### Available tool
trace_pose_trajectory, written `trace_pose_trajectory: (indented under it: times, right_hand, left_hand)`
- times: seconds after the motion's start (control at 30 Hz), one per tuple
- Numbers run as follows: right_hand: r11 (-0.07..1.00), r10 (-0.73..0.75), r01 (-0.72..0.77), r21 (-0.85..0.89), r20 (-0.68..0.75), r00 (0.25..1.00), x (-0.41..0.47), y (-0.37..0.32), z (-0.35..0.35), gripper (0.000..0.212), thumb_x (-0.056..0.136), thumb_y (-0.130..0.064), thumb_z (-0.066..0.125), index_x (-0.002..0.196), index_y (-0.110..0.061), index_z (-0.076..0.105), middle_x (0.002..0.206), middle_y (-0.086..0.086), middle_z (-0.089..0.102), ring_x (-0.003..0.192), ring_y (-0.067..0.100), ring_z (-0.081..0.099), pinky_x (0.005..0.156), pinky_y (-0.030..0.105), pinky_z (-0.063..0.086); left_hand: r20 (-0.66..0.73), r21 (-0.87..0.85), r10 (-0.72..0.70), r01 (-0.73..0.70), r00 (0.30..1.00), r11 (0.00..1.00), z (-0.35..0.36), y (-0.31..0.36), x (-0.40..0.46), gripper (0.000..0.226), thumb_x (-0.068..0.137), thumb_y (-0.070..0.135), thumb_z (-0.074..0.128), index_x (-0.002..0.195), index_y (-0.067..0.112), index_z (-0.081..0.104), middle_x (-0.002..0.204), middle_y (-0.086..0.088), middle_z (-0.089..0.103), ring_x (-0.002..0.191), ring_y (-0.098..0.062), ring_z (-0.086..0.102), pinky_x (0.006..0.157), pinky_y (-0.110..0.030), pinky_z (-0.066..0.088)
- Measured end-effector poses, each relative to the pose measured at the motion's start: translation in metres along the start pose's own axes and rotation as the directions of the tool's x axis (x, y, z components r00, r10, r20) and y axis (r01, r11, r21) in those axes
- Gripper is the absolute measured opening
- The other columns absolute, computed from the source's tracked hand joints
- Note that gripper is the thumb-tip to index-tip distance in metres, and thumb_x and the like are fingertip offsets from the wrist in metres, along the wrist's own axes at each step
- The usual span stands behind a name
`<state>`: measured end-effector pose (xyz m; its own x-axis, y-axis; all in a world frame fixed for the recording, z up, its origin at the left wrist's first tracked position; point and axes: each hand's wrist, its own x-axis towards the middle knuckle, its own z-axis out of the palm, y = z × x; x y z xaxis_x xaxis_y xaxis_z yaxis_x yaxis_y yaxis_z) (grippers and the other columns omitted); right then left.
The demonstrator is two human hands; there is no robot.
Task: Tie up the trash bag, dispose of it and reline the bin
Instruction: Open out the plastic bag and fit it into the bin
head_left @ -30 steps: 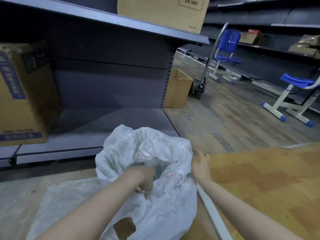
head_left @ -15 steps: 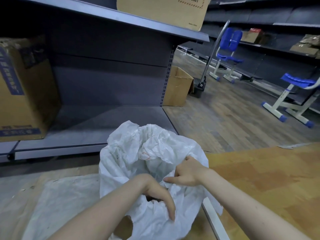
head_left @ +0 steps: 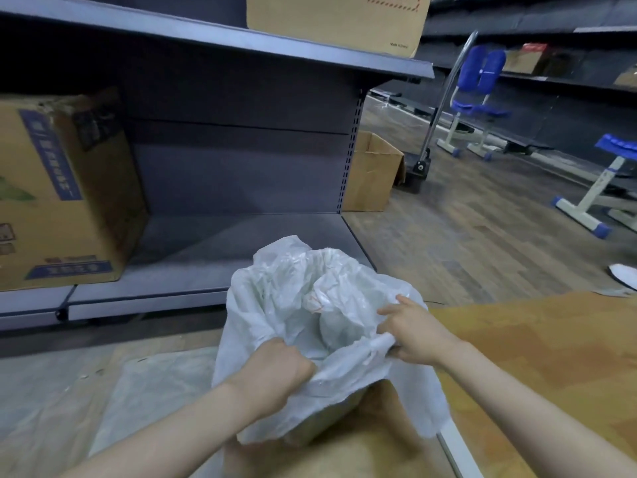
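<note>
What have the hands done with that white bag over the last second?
The left hand came out of the trash bag and now grips its near rim in a fist. The right hand moved in from the bag's right edge and pinches the rim, bunching it between the two. The bag's mouth stays open; the cardboard boxes have not moved.

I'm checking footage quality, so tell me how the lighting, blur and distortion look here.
Head view: dim and bluish, upper shelving nearly black; wide-angle bends the shelf edges; white trash bag brightest but not blown out; left hand and right hand slightly soft, background chairs softer.

Three cardboard boxes (head_left: 62, 188), two blue chairs (head_left: 479, 98), one bag (head_left: 293, 298).
</note>
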<state>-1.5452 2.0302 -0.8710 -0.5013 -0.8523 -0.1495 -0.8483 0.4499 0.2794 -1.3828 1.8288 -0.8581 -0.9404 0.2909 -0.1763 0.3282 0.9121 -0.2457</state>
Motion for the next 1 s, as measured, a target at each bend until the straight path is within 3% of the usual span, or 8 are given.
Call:
trace_pose_trajectory:
  times: [0.13, 0.27, 0.4, 0.47, 0.63, 0.73, 0.87, 1.0]
  right_hand:
    - [0.997, 0.042, -0.036, -0.075, 0.082, 0.996, 0.002, -0.007, -0.013, 0.036, 0.083, -0.021, 0.051, 0.053, -0.021, 0.031, 0.059, -0.002, 0.045, 0.068, 0.023, 0.044, 0.095, 0.028, 0.021]
    - [0.997, 0.056, -0.050, -0.052, 0.109, 0.992, 0.000, -0.014, -0.018, 0.040, 0.084, -0.014, 0.049, 0.052, -0.022, 0.026, 0.053, -0.005, 0.033, 0.064, 0.024, 0.039, 0.109, 0.034, 0.016]
    - [0.995, 0.078, -0.069, -0.069, 0.131, 0.988, -0.002, -0.026, -0.018, 0.042, 0.087, -0.012, 0.049, 0.053, -0.021, 0.026, 0.054, -0.005, 0.032, 0.050, 0.011, 0.025, 0.110, 0.037, 0.014]
    - [0.995, 0.087, -0.081, -0.059, 0.112, 0.990, -0.001, -0.030, -0.018, 0.041, 0.086, -0.013, 0.050, 0.053, -0.020, 0.026, 0.054, -0.005, 0.032, 0.049, 0.011, 0.024, 0.109, 0.038, 0.018]
    - [0.998, 0.061, -0.063, -0.024, -0.087, 0.994, -0.012, -0.032, -0.018, 0.027, 0.066, -0.053, 0.053, 0.064, -0.027, 0.060, 0.069, -0.012, 0.058, 0.079, 0.016, 0.056, 0.080, 0.034, 0.027]
    - [0.999, 0.004, 0.003, 0.043, -0.156, 0.988, -0.016, -0.019, -0.012, 0.042, 0.065, -0.059, 0.040, 0.072, -0.029, 0.069, 0.087, -0.014, 0.068, 0.120, 0.016, 0.056, 0.109, 0.045, 0.022]
    - [0.991, -0.134, 0.134, -0.016, -0.255, 0.958, -0.009, -0.039, -0.008, 0.026, 0.063, -0.050, 0.051, 0.053, -0.028, 0.059, 0.052, -0.013, 0.058, 0.075, 0.008, 0.068, 0.097, 0.039, 0.044]
    - [0.964, -0.120, 0.171, 0.204, -0.237, 0.964, -0.014, -0.047, -0.016, 0.030, 0.067, -0.046, 0.047, 0.058, -0.021, 0.061, 0.056, -0.006, 0.059, 0.061, 0.014, 0.058, 0.070, 0.025, 0.047]
  left_hand:
    - [0.067, -0.066, 0.010, -0.006, 0.998, 0.998, 0.001, -0.005, 0.013, 0.043, 0.077, -0.018, 0.043, 0.059, 0.015, 0.022, 0.060, -0.004, 0.026, 0.077, -0.032, 0.050, 0.056, -0.016, 0.020]
    - [0.097, -0.118, -0.027, 0.038, 0.995, 0.992, 0.000, 0.002, 0.012, 0.011, 0.078, 0.010, 0.057, 0.089, 0.008, 0.056, 0.082, -0.008, 0.054, 0.088, -0.028, 0.051, 0.114, -0.039, 0.015]
    - [-0.022, -0.164, -0.107, 0.102, 0.994, 0.981, -0.004, 0.029, 0.018, 0.046, 0.077, 0.046, 0.067, 0.104, 0.011, 0.054, 0.094, -0.012, 0.066, 0.087, -0.030, 0.063, 0.067, -0.028, 0.039]
    - [-0.064, -0.108, -0.139, 0.132, 0.988, 0.985, 0.000, 0.031, 0.018, 0.045, 0.046, 0.041, 0.087, 0.075, 0.017, 0.062, 0.053, -0.004, 0.062, 0.045, -0.018, 0.059, 0.042, -0.021, 0.001]
    - [-0.134, -0.048, -0.030, 0.023, 0.991, 0.999, 0.007, -0.003, 0.014, 0.025, 0.075, 0.030, 0.075, 0.090, 0.015, 0.062, 0.069, -0.007, 0.068, 0.063, -0.024, 0.066, 0.047, -0.023, 0.024]
    - [-0.046, -0.105, -0.079, 0.073, 0.996, 0.992, 0.012, -0.027, 0.009, 0.021, 0.095, 0.026, 0.050, 0.106, 0.009, 0.055, 0.097, -0.016, 0.065, 0.092, -0.033, 0.061, 0.054, -0.029, 0.028]
    - [-0.105, -0.055, -0.033, 0.028, 0.994, 0.998, 0.005, -0.017, 0.009, 0.035, 0.088, 0.039, 0.053, 0.113, 0.014, 0.054, 0.103, -0.007, 0.064, 0.102, -0.028, 0.056, 0.111, -0.041, 0.024]
    - [-0.170, -0.164, -0.039, 0.011, 0.985, 0.986, 0.005, 0.020, 0.023, 0.028, 0.096, 0.029, 0.047, 0.114, 0.009, 0.053, 0.105, -0.015, 0.064, 0.098, -0.035, 0.060, 0.076, -0.038, 0.040]
